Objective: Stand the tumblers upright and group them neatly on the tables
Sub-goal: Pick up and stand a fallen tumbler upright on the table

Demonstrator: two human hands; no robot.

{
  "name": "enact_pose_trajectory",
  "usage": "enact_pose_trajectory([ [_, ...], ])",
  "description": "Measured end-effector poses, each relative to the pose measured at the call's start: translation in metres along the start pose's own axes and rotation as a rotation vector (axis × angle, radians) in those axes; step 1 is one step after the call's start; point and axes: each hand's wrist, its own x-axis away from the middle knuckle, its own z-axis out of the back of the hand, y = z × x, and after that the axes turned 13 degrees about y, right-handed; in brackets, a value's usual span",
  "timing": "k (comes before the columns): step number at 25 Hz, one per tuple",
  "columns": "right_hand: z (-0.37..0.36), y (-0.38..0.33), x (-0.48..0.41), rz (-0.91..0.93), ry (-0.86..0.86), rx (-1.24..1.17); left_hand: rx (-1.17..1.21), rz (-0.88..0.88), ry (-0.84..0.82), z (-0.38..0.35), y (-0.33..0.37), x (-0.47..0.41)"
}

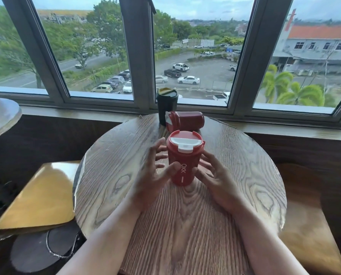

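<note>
Round table (235,175): three tumblers (182,157)

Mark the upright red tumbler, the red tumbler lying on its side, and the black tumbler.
upright red tumbler (182,167): head view, front of its body beside the lettering.
red tumbler lying on its side (191,119): head view, middle of its body.
black tumbler (165,108): head view, upper body below the lid.
</note>
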Motion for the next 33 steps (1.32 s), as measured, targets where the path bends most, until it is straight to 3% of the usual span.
enact_pose_trajectory([
  [3,0.004,-0.005,0.000,0.041,0.173,0.107,0.061,0.125,0.063,0.015,0.006,-0.014],
  [7,0.018,-0.022,-0.024,0.050,0.377,0.174,-0.034,0.291,0.075,0.024,0.007,-0.066],
  [13,0.016,0.002,-0.115,-0.124,0.361,0.239,-0.145,0.438,-0.126,-0.006,-0.019,-0.153],
  [18,0.011,0.029,-0.170,-0.234,0.326,0.353,-0.075,0.511,-0.117,-0.021,-0.040,-0.182],
  [26,0.003,0.037,-0.187,-0.061,0.212,0.455,-0.144,0.383,-0.093,-0.038,-0.043,-0.171],
  [29,0.012,0.033,-0.173,-0.019,0.192,0.344,0.036,0.308,-0.069,-0.040,-0.033,-0.165],
  [33,0.026,0.013,-0.139,-0.041,0.199,0.304,0.173,0.228,-0.158,-0.043,-0.014,-0.166],
])
